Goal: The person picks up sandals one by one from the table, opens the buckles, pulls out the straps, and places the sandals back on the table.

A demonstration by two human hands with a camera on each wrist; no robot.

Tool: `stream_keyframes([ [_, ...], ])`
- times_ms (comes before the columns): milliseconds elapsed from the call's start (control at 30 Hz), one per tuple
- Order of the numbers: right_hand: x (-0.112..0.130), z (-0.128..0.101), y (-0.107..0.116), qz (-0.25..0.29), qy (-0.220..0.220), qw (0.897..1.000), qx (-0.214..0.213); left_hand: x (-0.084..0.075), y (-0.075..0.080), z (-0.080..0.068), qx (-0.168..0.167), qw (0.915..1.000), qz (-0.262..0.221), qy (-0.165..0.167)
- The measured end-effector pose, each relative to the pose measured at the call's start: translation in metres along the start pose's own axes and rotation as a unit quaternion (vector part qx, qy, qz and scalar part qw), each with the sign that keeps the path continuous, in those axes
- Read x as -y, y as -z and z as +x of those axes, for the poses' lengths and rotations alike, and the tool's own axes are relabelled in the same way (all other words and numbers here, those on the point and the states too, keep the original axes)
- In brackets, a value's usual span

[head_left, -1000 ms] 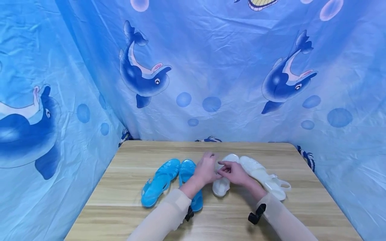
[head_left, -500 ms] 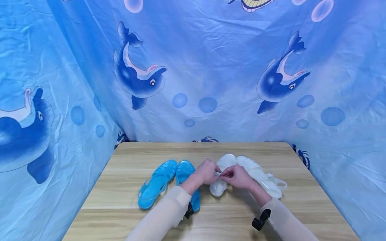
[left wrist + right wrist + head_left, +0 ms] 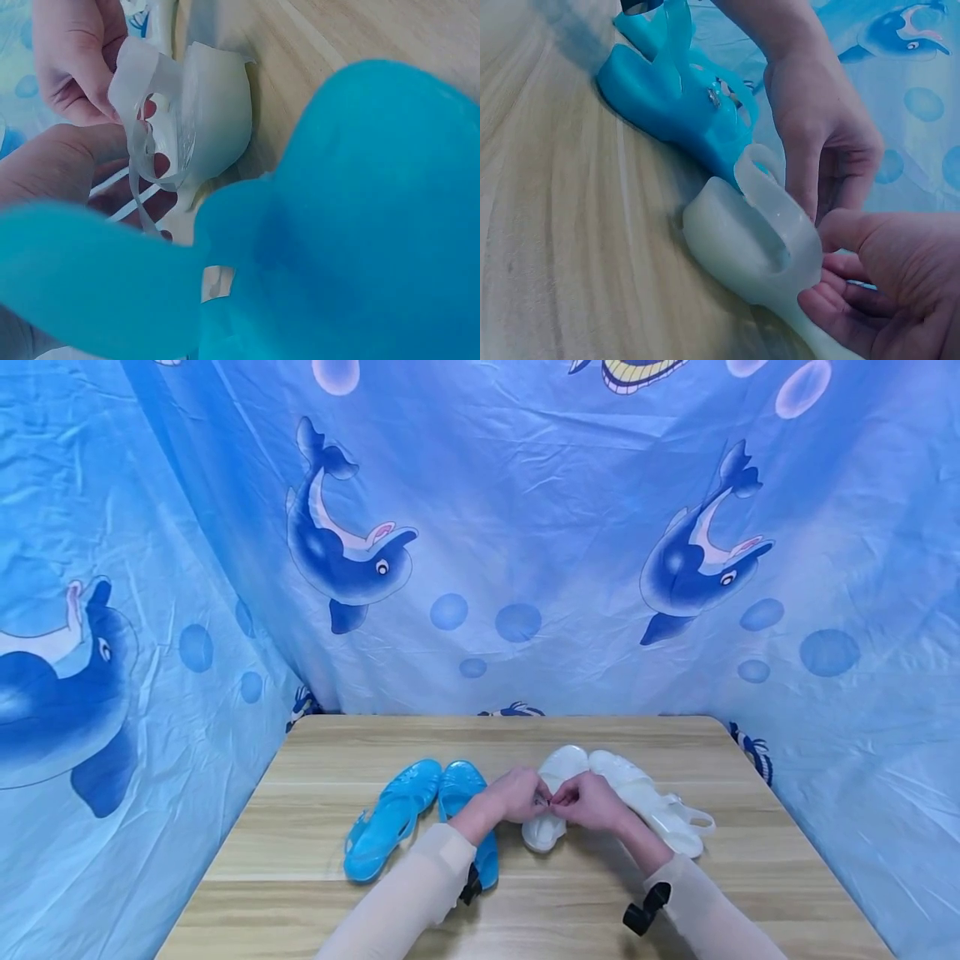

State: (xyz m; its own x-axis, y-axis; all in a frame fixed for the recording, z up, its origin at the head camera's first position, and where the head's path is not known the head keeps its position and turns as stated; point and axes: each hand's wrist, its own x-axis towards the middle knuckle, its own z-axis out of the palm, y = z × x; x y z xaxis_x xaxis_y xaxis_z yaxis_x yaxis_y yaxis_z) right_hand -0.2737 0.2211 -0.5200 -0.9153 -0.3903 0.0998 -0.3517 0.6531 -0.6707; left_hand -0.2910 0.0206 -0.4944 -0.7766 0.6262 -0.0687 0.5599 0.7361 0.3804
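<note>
Over white sandal, left hand and right hand fingers now pinch strap (hands drawn closer).

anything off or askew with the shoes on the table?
Slightly. The outer blue sandal splays at an angle from its mate, and the outer white sandal does likewise. Both hands, left hand and right hand, pinch the strap of the inner white sandal. No visible damage.

No readable text or labels
</note>
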Motion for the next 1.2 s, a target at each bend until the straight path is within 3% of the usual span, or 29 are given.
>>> stream_keyframes([
  [200, -0.004, -0.003, -0.002, 0.013, -0.002, 1.0, -0.015, 0.007, -0.002, 0.001, -0.001, 0.999, -0.041, -0.015],
  [567, -0.012, -0.006, -0.003, 0.039, 0.002, 0.999, -0.03, 0.018, -0.002, -0.002, -0.032, 0.9921, -0.119, -0.024],
  [833, -0.011, -0.004, -0.003, 0.046, -0.024, 0.999, -0.017, 0.017, -0.002, 0.001, -0.035, 0.9944, -0.097, -0.02],
  [967, -0.011, -0.003, -0.002, 0.071, -0.033, 0.997, -0.007, 0.014, -0.001, 0.004, -0.027, 0.9969, -0.072, -0.016],
  [1200, -0.016, -0.004, -0.004, 0.103, -0.032, 0.994, -0.005, 0.016, 0.001, 0.006, -0.034, 0.9965, -0.073, -0.022],
])
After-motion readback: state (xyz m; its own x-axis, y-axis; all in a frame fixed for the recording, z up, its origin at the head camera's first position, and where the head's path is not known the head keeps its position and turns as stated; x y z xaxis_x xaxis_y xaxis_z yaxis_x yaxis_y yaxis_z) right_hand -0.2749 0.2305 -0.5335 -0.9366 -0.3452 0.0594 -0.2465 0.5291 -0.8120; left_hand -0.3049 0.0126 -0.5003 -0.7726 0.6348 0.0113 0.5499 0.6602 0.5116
